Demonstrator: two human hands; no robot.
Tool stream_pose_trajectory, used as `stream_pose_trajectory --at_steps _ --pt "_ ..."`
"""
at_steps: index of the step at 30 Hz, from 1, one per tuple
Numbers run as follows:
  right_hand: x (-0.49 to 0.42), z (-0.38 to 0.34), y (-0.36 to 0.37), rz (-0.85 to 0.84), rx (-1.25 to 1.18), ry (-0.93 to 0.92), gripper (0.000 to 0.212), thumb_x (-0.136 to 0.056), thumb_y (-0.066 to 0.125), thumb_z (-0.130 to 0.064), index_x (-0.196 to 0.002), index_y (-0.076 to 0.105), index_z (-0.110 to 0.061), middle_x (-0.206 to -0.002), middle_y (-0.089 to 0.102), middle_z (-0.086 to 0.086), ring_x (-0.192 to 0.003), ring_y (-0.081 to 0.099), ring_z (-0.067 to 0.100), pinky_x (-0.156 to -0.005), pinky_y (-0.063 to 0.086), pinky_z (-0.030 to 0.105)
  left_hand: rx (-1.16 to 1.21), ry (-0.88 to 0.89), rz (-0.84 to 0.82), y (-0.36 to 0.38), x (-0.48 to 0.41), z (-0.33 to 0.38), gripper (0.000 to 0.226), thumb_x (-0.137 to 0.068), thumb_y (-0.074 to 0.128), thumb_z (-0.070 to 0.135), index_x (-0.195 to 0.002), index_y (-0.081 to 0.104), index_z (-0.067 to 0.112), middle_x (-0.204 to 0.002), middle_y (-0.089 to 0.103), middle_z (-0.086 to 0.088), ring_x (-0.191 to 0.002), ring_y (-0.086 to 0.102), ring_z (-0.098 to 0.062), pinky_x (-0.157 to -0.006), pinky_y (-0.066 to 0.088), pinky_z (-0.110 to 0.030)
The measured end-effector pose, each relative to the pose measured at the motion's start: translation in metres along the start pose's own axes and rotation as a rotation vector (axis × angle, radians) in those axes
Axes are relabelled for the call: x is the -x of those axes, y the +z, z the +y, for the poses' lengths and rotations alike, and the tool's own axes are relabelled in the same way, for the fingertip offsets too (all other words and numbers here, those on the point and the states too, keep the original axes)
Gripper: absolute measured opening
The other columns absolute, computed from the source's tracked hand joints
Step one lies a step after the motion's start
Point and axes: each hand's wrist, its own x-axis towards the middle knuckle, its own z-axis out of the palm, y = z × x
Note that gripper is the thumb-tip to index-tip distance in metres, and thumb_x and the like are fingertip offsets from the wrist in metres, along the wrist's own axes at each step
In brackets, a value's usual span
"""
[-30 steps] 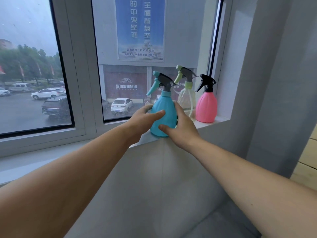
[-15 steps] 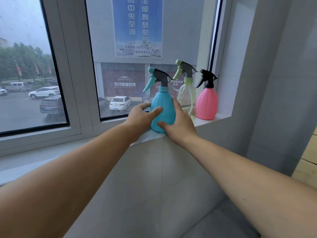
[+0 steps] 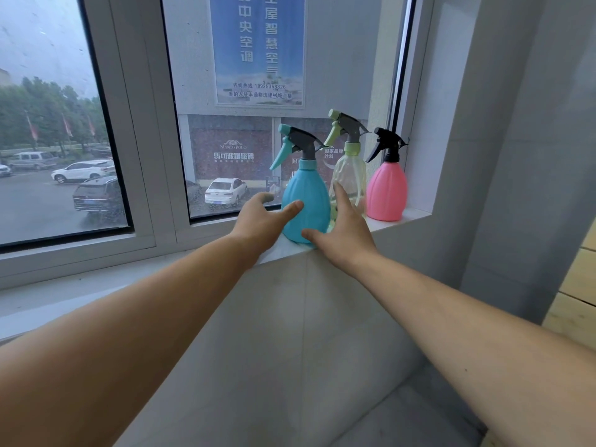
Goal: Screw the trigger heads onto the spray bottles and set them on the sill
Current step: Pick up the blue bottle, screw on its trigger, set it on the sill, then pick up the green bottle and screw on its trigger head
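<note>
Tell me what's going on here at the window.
A person has both hands around the blue spray bottle standing on the sill, left hand and right hand open, fingers loose on its sides. A clear bottle and a pink bottle stand beside it, all with trigger heads on.

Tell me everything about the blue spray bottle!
The blue spray bottle looks like matte plastic, pear-shaped with faint ribs down its sides. It has a blue collar at its neck, a dark grey trigger head and a blue lever and nozzle tip pointing left. It stands upright on the white sill, leftmost of three bottles, close beside the clear bottle. The left hand and right hand flank it with fingers spread, thumbs at its sides.
</note>
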Motion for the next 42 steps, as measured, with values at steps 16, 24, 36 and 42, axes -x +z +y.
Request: stream_pose_trajectory --at_steps 16,24,36,42 --pt "0.122 0.093 -0.044 -0.058 -0.03 0.282 0.043 -0.074 0.08 -0.035 -0.11 0.062 -0.022 -0.094 0.067 -0.002 -0.077 0.064 0.016 -0.077 0.055 0.033 -0.066 0.152 -0.097 0.054 0.123 -0.024 0.035 -0.082 0.08 0.044 -0.097 0.062 0.018 -0.081 0.061 0.004 -0.066 0.055 -0.009 -0.061 0.045 -0.023" --pt "0.236 0.224 0.023 -0.281 -0.124 0.726 0.013 -0.084 0.072 -0.021 -0.09 0.063 -0.016 -0.076 0.064 0.008 -0.075 0.066 0.026 -0.069 0.052 0.038 -0.581 -0.291 -0.787 0.112 0.171 -0.196 0.051 -0.086 0.072 0.052 -0.121 0.059 0.017 -0.109 0.069 -0.005 -0.096 0.066 -0.02 -0.077 0.049 -0.027" --pt "0.313 0.347 0.138 -0.451 -0.024 0.971 0.041 -0.078 0.076 -0.037 -0.109 0.07 -0.011 -0.108 0.07 0.007 -0.101 0.066 0.024 -0.088 0.05 0.03 -0.766 -0.556 -1.032 0.16 0.199 -0.382 0.084 -0.084 0.076 0.049 -0.151 0.037 0.015 -0.149 0.047 -0.011 -0.127 0.056 -0.026 -0.099 0.052 -0.032" --pt "0.317 0.378 0.175 -0.468 0.002 0.983 0.054 -0.08 0.075 -0.04 -0.123 0.063 -0.009 -0.126 0.064 0.01 -0.113 0.061 0.023 -0.092 0.045 0.026 -0.842 -0.52 -1.064 0.167 0.204 -0.42 0.097 -0.081 0.074 0.059 -0.156 0.03 0.015 -0.149 0.049 -0.009 -0.13 0.055 -0.027 -0.099 0.049 -0.033"
